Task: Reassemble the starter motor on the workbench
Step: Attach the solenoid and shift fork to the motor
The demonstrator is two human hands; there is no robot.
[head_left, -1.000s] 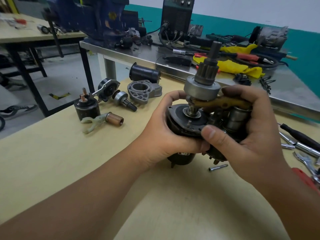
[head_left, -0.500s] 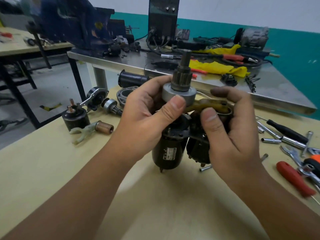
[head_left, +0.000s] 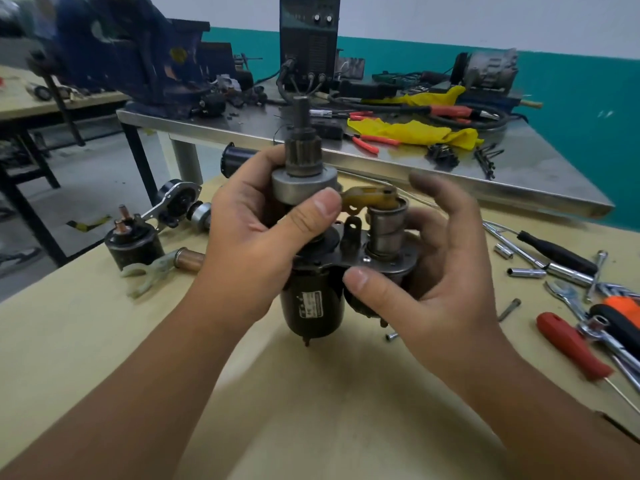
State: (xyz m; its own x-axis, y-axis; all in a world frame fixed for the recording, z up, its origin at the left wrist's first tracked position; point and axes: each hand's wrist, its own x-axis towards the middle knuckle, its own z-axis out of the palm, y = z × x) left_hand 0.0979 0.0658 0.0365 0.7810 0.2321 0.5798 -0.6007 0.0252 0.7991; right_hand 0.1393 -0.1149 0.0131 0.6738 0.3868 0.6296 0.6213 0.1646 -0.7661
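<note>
The black starter motor body stands upright on the yellow workbench. Its pinion drive points up, with a yellow shift fork reaching across to the solenoid plunger. My left hand grips the grey drive clutch, thumb across its front. My right hand holds the solenoid side of the body, thumb pressed on the plate edge; its upper fingers are raised off the fork.
Spare parts lie at the left: a black solenoid, a pale fork with a copper plunger and an end cap. Sockets, wrenches and a red-handled tool lie at the right. A steel table stands behind.
The starter was tilted and is now upright. My left hand moved from the body up to the drive clutch. My right fingers lifted off the yellow fork.
</note>
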